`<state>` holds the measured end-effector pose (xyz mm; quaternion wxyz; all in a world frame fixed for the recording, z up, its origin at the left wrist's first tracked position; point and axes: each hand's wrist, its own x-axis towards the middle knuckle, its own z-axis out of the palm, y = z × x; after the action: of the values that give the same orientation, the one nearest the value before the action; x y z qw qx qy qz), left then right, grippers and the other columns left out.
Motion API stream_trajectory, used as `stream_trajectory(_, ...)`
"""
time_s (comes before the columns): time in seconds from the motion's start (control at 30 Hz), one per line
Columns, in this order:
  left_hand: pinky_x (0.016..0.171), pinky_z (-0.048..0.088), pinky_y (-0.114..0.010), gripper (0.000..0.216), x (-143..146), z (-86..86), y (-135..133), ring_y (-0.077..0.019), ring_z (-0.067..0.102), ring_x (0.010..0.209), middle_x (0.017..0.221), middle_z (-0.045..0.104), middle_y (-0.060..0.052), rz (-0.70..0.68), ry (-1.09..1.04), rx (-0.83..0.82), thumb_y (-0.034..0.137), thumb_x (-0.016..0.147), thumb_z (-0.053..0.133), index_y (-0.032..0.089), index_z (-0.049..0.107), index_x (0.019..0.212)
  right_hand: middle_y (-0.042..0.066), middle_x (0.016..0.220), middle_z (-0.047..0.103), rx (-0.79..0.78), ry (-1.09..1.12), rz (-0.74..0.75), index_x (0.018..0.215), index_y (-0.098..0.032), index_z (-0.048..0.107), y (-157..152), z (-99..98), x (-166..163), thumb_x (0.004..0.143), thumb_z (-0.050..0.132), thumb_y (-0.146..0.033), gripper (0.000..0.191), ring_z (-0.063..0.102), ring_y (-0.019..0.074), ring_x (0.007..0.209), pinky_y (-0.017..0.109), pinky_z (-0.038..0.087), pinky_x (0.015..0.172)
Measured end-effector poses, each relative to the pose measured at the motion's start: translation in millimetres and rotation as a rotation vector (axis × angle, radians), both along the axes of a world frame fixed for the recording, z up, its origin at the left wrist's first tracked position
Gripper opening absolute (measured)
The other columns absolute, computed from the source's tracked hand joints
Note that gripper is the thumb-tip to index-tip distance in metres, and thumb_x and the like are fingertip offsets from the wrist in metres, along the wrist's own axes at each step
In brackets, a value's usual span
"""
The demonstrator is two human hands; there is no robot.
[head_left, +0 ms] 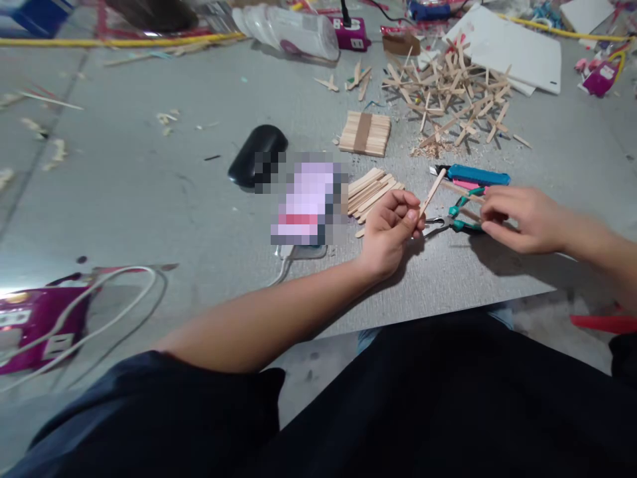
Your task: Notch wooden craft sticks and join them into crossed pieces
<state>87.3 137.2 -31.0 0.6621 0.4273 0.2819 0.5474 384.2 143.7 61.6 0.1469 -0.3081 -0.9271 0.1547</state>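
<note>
My left hand (391, 229) is closed, pinching a wooden craft stick (434, 188) that points up and to the right. My right hand (522, 216) is slightly blurred, its fingers closed on another thin craft stick (464, 190) reaching left from the fingertips. Below that hand lie pliers (450, 221) with green and black handles, their jaws toward my left hand. A blue utility knife (478, 175) rests just behind the pliers, with a pink object partly under it. Loose craft sticks (371, 192) are spread beside my left hand.
A banded bundle of sticks (381, 135) lies behind the loose ones. Crossed stick pieces (458, 93) form a heap farther back, near a white board (517, 50). A pixelated phone (308, 199), cable (283, 265), black case (259, 153) and plastic bottle (303, 33) are left of it.
</note>
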Motion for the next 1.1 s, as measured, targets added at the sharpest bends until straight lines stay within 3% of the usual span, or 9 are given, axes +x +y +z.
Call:
stream_trajectory(0.1, 0.059, 0.054, -0.017, 0.049, -0.1, 1.1, -0.8, -0.0076, 0.064, 0.067, 0.078, 0.065, 0.005, 0.014, -0.028, 0.010, 0.054, 0.090, 0.105, 0.024, 0.067, 0.102, 0.000, 0.084, 0.077, -0.202, 0.216, -0.132, 0.093, -0.027, 0.072, 15.4, -5.4, -18.3, 0.104, 0.073, -0.026, 0.011, 0.069, 0.0185, 0.071, 0.036, 0.055, 0.069)
stream_trajectory(0.2, 0.061, 0.055, -0.017, 0.050, -0.3, 4.2, -4.9, -0.0077, 0.065, 0.068, 0.079, 0.066, 0.005, -0.002, -0.023, -0.011, 0.056, 0.093, 0.103, 0.025, 0.066, 0.105, -0.002, 0.078, 0.075, -0.296, 0.306, -0.174, 0.092, -0.027, 0.074, 16.8, -17.1, -32.9, 0.103, 0.076, -0.028, 0.011, 0.065, 0.0162, 0.063, 0.034, 0.053, 0.060)
stream_trajectory(0.4, 0.060, 0.056, -0.020, 0.051, 0.1, 8.9, -12.0, -0.0100, 0.065, 0.069, 0.080, 0.065, 0.005, -0.060, 0.025, -0.063, 0.061, 0.097, 0.098, 0.026, 0.062, 0.107, -0.001, 0.085, 0.081, -0.260, 0.339, -0.123, 0.096, -0.032, 0.078, 8.1, -27.7, -32.1, 0.106, 0.080, -0.028, 0.010, 0.074, 0.0214, 0.073, 0.040, 0.063, 0.068)
stream_trajectory(0.83, 0.059, 0.056, -0.021, 0.053, -0.3, 9.3, -14.4, -0.0092, 0.062, 0.066, 0.079, 0.064, 0.005, -0.041, 0.041, -0.107, 0.061, 0.093, 0.102, 0.026, 0.063, 0.102, -0.001, 0.086, 0.081, -0.204, 0.381, -0.065, 0.099, -0.031, 0.076, 0.5, -26.9, -35.2, 0.109, 0.078, -0.025, 0.011, 0.076, 0.0210, 0.075, 0.040, 0.061, 0.068)
stream_trajectory(1.1, 0.058, 0.063, -0.022, 0.052, -0.8, 15.6, -21.2, -0.0104, 0.071, 0.064, 0.080, 0.076, 0.003, -0.167, 0.093, -0.043, 0.066, 0.098, 0.098, 0.025, 0.068, 0.109, 0.000, 0.094, 0.084, -0.314, 0.372, -0.067, 0.102, -0.033, 0.081, -0.6, -22.1, -34.1, 0.109, 0.076, -0.027, 0.010, 0.078, 0.0227, 0.083, 0.042, 0.064, 0.076)
